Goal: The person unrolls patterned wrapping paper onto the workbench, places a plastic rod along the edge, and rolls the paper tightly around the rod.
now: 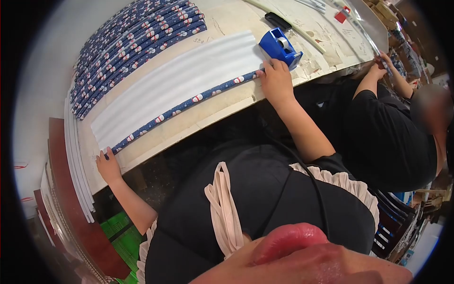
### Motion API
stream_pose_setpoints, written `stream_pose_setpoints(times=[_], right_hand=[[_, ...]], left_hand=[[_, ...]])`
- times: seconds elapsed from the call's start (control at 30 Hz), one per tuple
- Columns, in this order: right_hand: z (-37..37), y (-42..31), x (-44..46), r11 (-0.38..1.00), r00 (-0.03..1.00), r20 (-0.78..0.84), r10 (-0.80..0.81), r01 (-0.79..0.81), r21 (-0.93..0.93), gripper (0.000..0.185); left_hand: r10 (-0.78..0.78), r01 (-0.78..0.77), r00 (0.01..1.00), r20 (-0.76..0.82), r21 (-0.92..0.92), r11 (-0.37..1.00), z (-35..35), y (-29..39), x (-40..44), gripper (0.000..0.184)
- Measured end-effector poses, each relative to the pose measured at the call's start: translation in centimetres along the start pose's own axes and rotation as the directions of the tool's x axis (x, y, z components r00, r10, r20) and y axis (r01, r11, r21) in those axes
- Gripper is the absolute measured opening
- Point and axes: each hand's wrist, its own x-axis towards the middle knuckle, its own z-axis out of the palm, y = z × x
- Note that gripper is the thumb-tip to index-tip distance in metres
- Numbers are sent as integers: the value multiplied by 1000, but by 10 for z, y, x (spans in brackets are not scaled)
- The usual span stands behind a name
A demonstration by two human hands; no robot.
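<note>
A long thin roll of blue snowman-patterned paper (197,98) lies along the near edge of a white sheet (175,73) on the table. My left hand (109,165) has its fingers around the roll's left end. At the other end, my right hand (276,83) grips the roll, thumb and fingers on it, just below a blue tape dispenser (283,47) holding a roll of clear tape. Behind the sheet, many similar patterned rolls (137,45) are stacked side by side at the upper left.
A black object (278,22) and a pale strip (302,35) lie beyond the dispenser. On the right, a co-worker (388,137) in black holds clear wrapping at the table (189,127). White strips (75,156) and green crates (125,239) are at the left.
</note>
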Motion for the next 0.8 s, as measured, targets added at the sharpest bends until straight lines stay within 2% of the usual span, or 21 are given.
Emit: stream_pose_setpoints(times=[0.13,0.2,0.33,0.47,0.63,0.73,0.8], right_hand=[[-7,-12,-1,989,991,39,128,-125,-78,32],[-2,-10,-3,992,994,17,106,-104,-75,31],[2,-7,1,993,997,15,78,-77,-86,28],[10,-4,1,996,997,-80,-12,5,-87,19],[7,-2,2,993,999,-36,-31,27,-111,19],[6,0,1,993,1000,17,-14,16,-119,20],[2,-3,1,993,997,81,3,7,-119,27]], left_hand=[[-74,74,997,11,-8,997,-6,-2,3,82],[-111,110,993,-33,-54,993,-7,0,1,86],[-89,88,996,-17,-59,994,-7,-7,9,88],[-47,48,999,7,-27,999,-4,-10,18,81],[-1,4,998,-62,62,998,9,-21,9,70],[-33,39,998,-56,113,993,15,-28,-8,68],[-100,108,988,-116,61,992,21,-29,-18,66]])
